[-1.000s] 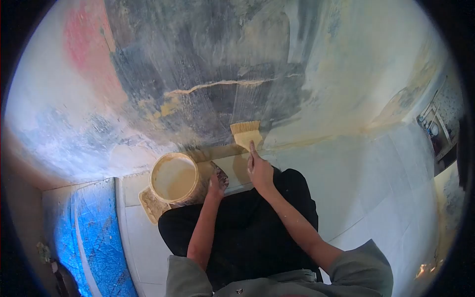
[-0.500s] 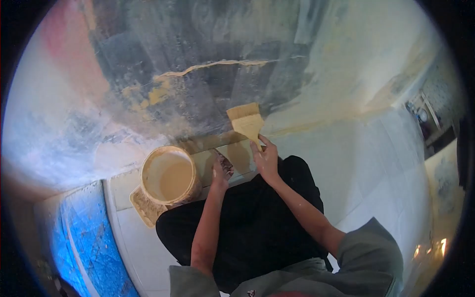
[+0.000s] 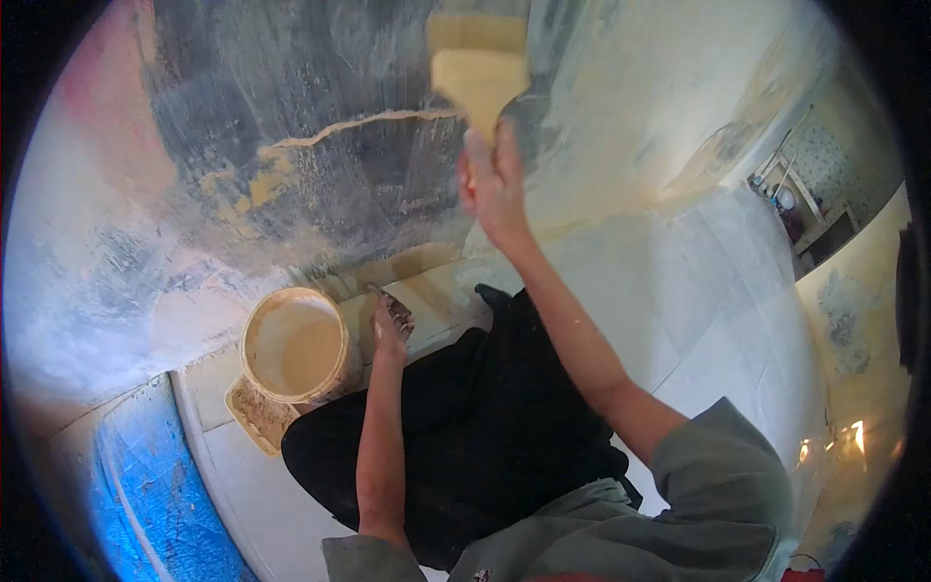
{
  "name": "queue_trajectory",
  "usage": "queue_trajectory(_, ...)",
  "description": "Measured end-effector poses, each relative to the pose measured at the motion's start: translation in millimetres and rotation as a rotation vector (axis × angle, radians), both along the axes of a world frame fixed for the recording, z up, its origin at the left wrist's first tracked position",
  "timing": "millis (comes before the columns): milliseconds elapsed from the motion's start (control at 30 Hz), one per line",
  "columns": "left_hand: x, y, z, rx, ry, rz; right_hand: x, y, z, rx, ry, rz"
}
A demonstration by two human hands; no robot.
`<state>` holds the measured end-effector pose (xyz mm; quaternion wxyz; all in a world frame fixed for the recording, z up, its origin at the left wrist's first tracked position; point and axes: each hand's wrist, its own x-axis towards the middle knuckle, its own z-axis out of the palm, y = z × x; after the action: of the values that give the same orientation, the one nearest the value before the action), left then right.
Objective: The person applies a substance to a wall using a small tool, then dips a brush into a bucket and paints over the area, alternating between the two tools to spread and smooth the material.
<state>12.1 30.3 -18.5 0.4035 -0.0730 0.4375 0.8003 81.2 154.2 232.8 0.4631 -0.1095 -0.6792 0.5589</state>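
Observation:
My right hand is wrapped round the handle of a wide, pale paintbrush, slightly blurred. Its bristles point up over the dark, patchy wall, above the right end of a long crack. Low over my lap, my left hand has its fingers loosely apart, dark smears on them and nothing visible in them. Just left of that hand stands a round bucket with pale beige liquid inside.
A small tray with crusted beige residue lies beside the bucket on the pale tiled floor. Blue sheeting covers a surface at lower left. Assorted items stand at the far right, by the wall corner.
My right hand has raised the paintbrush from near the foot of the wall to above the crack. The left hand stays beside the bucket. The view has shifted slightly.

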Motion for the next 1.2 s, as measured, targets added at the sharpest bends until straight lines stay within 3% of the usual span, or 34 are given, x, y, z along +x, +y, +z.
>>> queue_trajectory(33,-3,2,-3,0.016,0.008,0.003,-12,11,-19,0.004,-0.068,0.043)
queue_trajectory(133,-6,4,-10,-0.027,0.005,-0.012,-26,19,-120,0.199,-0.093,-0.153)
queue_trajectory(167,-6,4,-10,-0.025,-0.011,-0.006,-14,0,-133,0.063,-0.129,-0.108)
queue_trajectory(200,-7,3,-9,-0.023,-0.027,0.002,-7,5,-179,0.095,-0.238,-0.121)
queue_trajectory(267,-9,2,-4,-0.024,-0.015,0.017,18,-17,-208,-0.378,-0.385,0.035)
queue_trajectory(333,-8,3,-8,-0.016,-0.007,0.009,21,-25,-191,-0.737,-0.471,0.089)
queue_trajectory(400,-18,8,-24,0.034,-0.019,-0.034,33,-24,-165,-0.764,-0.480,0.158)
queue_trajectory(500,-9,0,10,-0.065,-0.015,0.002,48,-3,-115,-0.883,-0.565,0.259)
queue_trajectory(567,-10,4,-4,-0.044,-0.016,0.037,52,35,-88,-1.274,-0.529,0.598)
queue_trajectory(700,-17,3,-23,0.011,-0.078,0.031,56,64,22,-0.754,-0.663,0.582)
queue_trajectory(767,-24,2,-39,0.056,-0.071,0.019,62,57,92,-0.735,-0.656,0.575)
queue_trajectory(800,-26,4,-42,0.098,-0.067,0.007,66,52,119,-0.590,-0.654,0.548)
queue_trajectory(900,-15,1,-9,-0.024,-0.018,0.019,72,34,178,-0.203,-0.516,0.436)
queue_trajectory(1033,-10,-1,-14,0.006,-0.030,0.021,43,60,198,0.061,-0.275,0.267)
queue_trajectory(1100,-7,-3,-7,0.005,-0.036,0.064,22,93,176,0.176,-0.130,0.036)
queue_trajectory(1200,-11,-5,2,-0.039,-0.110,0.072,25,108,129,0.115,-0.172,0.039)
